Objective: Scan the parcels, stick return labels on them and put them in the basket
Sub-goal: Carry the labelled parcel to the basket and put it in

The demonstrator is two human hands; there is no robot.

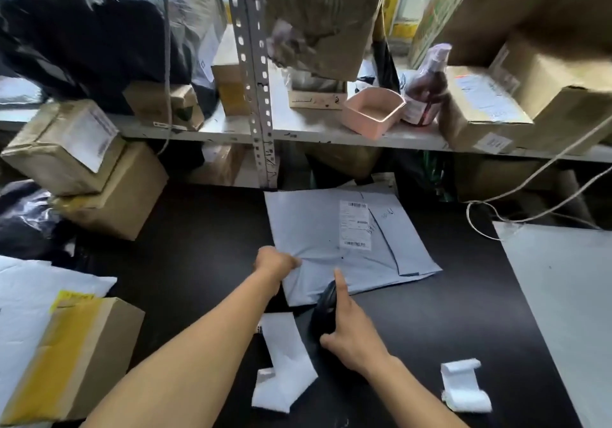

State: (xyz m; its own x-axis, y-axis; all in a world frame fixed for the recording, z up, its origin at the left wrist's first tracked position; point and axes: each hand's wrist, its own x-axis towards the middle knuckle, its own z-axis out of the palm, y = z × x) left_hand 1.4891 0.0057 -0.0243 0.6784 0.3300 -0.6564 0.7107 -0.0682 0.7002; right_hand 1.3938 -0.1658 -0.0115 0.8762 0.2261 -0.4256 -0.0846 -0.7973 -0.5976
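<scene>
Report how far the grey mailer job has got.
Done: the grey mailer lies flat on the black table, shipping label up.
In hand: the left hand grips its near edge; the right hand holds the black scanner over it.
Left: no return label visible on it; no basket in view.

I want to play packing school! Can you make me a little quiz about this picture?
1. True or false: the left hand grips the edge of the grey mailer bag.
2. What does the right hand hold? A) the black scanner B) a roll of tape C) the pink tub
3. Fill in: the white shipping label is stuck on the ____.

Key: 1 true; 2 A; 3 grey mailer bag.
</scene>
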